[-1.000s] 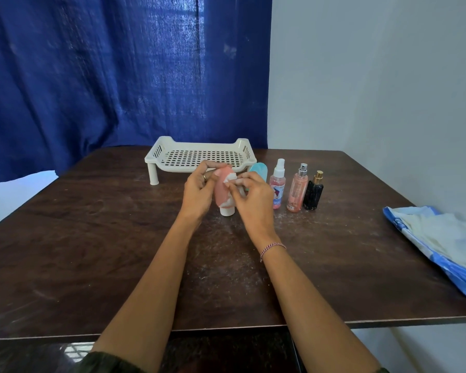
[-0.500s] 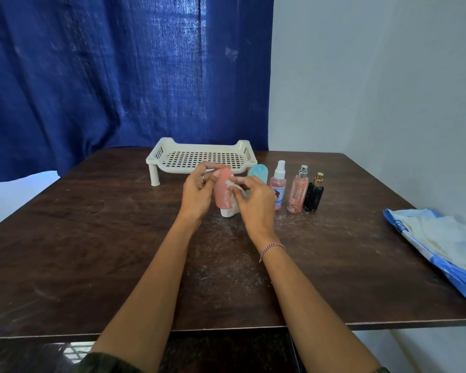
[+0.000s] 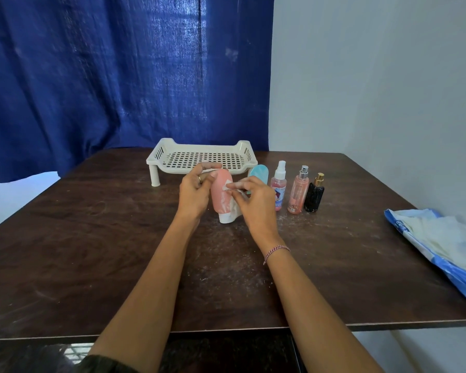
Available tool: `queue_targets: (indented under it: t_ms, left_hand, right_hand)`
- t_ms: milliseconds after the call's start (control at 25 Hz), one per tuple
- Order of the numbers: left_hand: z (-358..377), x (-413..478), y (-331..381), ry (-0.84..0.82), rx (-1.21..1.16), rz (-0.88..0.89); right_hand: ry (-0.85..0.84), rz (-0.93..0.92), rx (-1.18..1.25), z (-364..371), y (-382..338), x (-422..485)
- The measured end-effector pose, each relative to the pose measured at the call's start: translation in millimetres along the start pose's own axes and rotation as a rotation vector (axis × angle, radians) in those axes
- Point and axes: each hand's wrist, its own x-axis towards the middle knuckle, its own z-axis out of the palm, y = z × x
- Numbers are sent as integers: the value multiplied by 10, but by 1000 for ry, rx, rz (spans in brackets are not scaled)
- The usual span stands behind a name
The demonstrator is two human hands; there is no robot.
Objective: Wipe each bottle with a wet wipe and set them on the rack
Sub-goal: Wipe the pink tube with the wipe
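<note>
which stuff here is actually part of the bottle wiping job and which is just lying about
Part of the job:
- pink tube, held in the left hand
- wet wipe, in the right hand
- blue tube
- clear spray bottle
- peach spray bottle
- black bottle
- white rack
- wipes pack

Just there:
- blue curtain
- table

Left hand [image 3: 193,193] holds a pink tube [image 3: 219,193], white cap down, above the desk [image 3: 92,251]. Right hand [image 3: 253,201] presses a wet wipe [image 3: 230,200] against its side. White rack [image 3: 202,160] behind holds nothing. Three spray bottles [image 3: 297,192] stand right; wipe pack [image 3: 441,246] far right.
</note>
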Motion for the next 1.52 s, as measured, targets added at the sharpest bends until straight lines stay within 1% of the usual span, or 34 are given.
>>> queue_targets:
  t_ms: [80, 160, 280, 360, 560, 640, 760, 840, 1000, 1080, 1160, 1240, 1320, 1360, 1440, 1520]
  left_hand:
    - [8, 5, -13, -2, 38, -2]
    - [12, -2, -1, 13, 65, 23]
    - [-2, -1, 21, 35, 72, 61]
    - [-6, 6, 22, 54, 96, 64]
    - [16, 23, 15, 74, 130, 72]
    - [8, 25, 8, 76, 142, 79]
    - [-6, 19, 20, 57, 83, 38]
    - [-4, 19, 17, 66, 66, 26]
    - [7, 29, 2, 116, 104, 35]
    - [20, 39, -3, 117, 127, 30]
    - [29, 48, -5, 117, 144, 38]
    - [32, 49, -2, 133, 169, 45]
    - [33, 46, 3, 151, 190, 49]
    - [38, 46, 1, 155, 194, 50]
    - [49, 47, 4, 163, 210, 46]
    - [51, 46, 8, 182, 238, 49]
  right_hand:
    - [6, 3, -23, -7, 5, 6]
    - [0, -47, -23, 11, -17, -8]
    - [-88, -131, 7, 45, -55, -55]
    - [-127, -151, -7, 42, -45, -59]
    - [-42, -60, -61, 33, -19, -18]
    - [-33, -66, -72, 54, -26, -21]
    - [-34, -86, -83, 47, -34, -39]
    - [-63, -129, -90, 34, -41, -57]
    - [-209, -255, -193, 31, -90, -109]
    - [-257, -286, -217, -2, -61, -121]
    - [-227, -259, -182, -40, -24, -119]
    - [-161, -229, -220, -41, -19, -117]
    - [-115, -249, -276, -6, -49, -127]
    - [-120, -269, -276, 11, -72, -141]
    - [-199, -331, -297, 40, -92, -169]
    - [-288, -396, -375, 50, -81, -188]
